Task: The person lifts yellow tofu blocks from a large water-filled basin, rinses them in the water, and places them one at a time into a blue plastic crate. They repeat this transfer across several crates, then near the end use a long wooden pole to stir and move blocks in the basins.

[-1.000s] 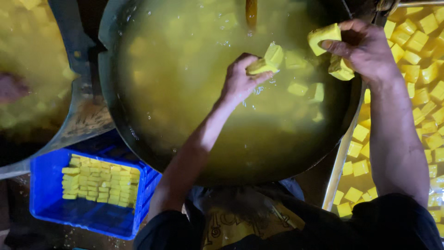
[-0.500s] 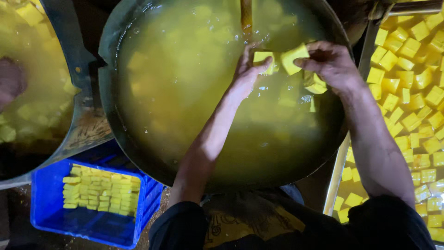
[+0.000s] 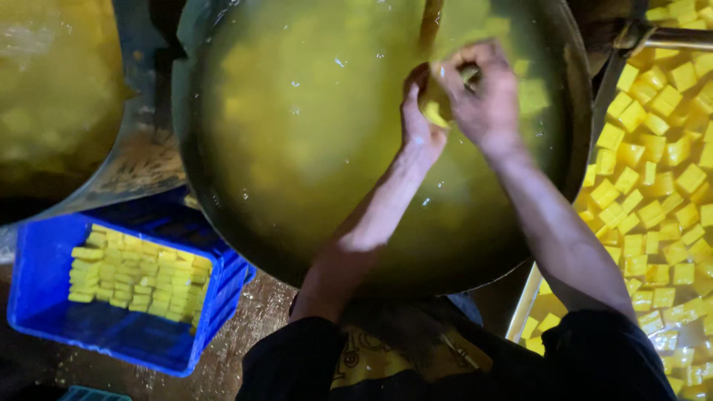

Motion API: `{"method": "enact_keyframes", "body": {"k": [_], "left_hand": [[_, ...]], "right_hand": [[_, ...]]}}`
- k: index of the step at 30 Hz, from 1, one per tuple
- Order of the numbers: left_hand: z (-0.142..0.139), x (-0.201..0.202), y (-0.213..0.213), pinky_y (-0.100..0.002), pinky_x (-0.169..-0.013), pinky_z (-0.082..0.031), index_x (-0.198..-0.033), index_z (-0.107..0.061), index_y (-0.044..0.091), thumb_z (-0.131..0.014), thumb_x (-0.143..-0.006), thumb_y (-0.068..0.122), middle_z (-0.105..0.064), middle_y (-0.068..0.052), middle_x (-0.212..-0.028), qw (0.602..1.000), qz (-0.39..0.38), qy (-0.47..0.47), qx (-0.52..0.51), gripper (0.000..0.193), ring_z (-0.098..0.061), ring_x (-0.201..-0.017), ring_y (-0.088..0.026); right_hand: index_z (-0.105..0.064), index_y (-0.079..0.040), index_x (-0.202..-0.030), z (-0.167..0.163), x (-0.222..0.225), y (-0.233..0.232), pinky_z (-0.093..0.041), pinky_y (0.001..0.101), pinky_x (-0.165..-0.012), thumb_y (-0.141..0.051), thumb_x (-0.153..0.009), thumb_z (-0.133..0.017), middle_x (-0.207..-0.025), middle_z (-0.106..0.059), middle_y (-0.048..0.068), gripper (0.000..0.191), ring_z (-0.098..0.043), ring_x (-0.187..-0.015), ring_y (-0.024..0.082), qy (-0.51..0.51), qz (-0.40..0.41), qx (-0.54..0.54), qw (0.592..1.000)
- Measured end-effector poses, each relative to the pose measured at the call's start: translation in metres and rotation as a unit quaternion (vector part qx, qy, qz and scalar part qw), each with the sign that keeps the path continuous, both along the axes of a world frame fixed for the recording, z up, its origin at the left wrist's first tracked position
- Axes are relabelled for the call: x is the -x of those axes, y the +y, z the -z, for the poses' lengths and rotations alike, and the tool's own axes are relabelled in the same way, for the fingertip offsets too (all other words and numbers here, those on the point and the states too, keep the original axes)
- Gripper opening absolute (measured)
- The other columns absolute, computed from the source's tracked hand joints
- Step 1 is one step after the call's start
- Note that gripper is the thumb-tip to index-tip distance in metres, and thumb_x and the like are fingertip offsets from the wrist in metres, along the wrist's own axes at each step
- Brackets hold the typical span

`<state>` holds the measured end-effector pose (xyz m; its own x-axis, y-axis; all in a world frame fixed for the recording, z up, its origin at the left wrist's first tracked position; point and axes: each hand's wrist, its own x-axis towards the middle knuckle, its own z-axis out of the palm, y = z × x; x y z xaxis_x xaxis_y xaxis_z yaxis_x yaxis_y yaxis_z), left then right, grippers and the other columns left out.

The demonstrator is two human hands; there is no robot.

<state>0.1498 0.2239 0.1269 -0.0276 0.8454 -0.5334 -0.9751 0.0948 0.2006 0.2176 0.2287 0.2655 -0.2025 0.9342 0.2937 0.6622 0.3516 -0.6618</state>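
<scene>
Yellow block (image 3: 434, 111), a soft pale-yellow piece, sits between the two hands over the far right part of the big round pan (image 3: 223, 215), just above the cloudy yellow liquid (image 3: 297, 126). Only a small part of it shows, so its long axis and the way it points cannot be told. The left hand (image 3: 420, 122) is cupped beside it, fingers curled together against the piece. The right hand (image 3: 483, 93) comes over from the right, fingers bent down and closed around a block at its far side; motion blur hides the exact grip. The hands touch or nearly touch each other. More pale blocks show dimly under the liquid near the right hand.

To the near left, a blue crate (image 3: 44, 297) holds neat stacked rows of yellow blocks (image 3: 134, 278). Along the right edge, a tray (image 3: 523, 304) is spread with many loose yellow cubes (image 3: 653, 178). A second pan (image 3: 141, 163) of yellow liquid lies at far left.
</scene>
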Motion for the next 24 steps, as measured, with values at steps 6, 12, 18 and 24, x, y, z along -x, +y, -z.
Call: {"method": "enact_keyframes", "body": {"k": [6,12,18,24], "left_hand": [[-0.002,0.056,-0.007,-0.047,-0.086,-0.052,-0.122,-0.064,0.011,-0.047,-0.1,0.048,-0.068,-0.009,-0.114,0.972,-0.091,-0.163,-0.142,0.047,-0.063,-0.103,-0.027],[-0.016,0.172,-0.012,-0.05,-0.092,-0.05,-0.132,-0.062,0.005,-0.047,-0.104,0.034,-0.067,-0.013,-0.119,0.962,-0.174,-0.045,-0.208,0.043,-0.061,-0.108,-0.031],[-0.051,0.252,-0.05,-0.051,-0.099,-0.051,-0.133,-0.06,0.013,-0.05,-0.098,0.023,-0.066,-0.01,-0.126,0.954,-0.231,0.07,-0.177,0.037,-0.063,-0.116,-0.031],[-0.065,0.269,-0.075,-0.055,-0.102,-0.052,-0.136,-0.057,0.005,-0.054,-0.099,0.028,-0.066,-0.013,-0.126,0.945,-0.265,0.027,-0.192,0.043,-0.064,-0.116,-0.034]], "right_hand": [[-0.067,-0.006,-0.121,0.028,0.046,0.053,-0.053,0.0448,-0.102,-0.029,-0.118,-0.056,-0.118,-0.066,0.015,0.025,-0.067,-0.113,0.033,-0.043,-0.225,0.153,0.961],[-0.075,-0.005,-0.111,0.092,0.089,0.125,-0.055,0.0476,-0.093,-0.006,-0.075,-0.073,-0.112,-0.072,0.018,0.035,-0.069,-0.107,0.037,-0.373,-0.25,-0.085,0.889],[-0.073,-0.006,-0.121,0.088,0.089,0.143,-0.055,0.0473,-0.091,-0.009,-0.079,-0.073,-0.107,-0.072,0.023,0.042,-0.07,-0.1,0.039,-0.351,-0.256,0.032,0.9],[-0.073,-0.004,-0.12,0.068,0.117,0.146,-0.055,0.0455,-0.094,-0.022,-0.087,-0.074,-0.115,-0.072,0.023,0.037,-0.07,-0.104,0.038,-0.197,-0.231,0.119,0.945]]}}
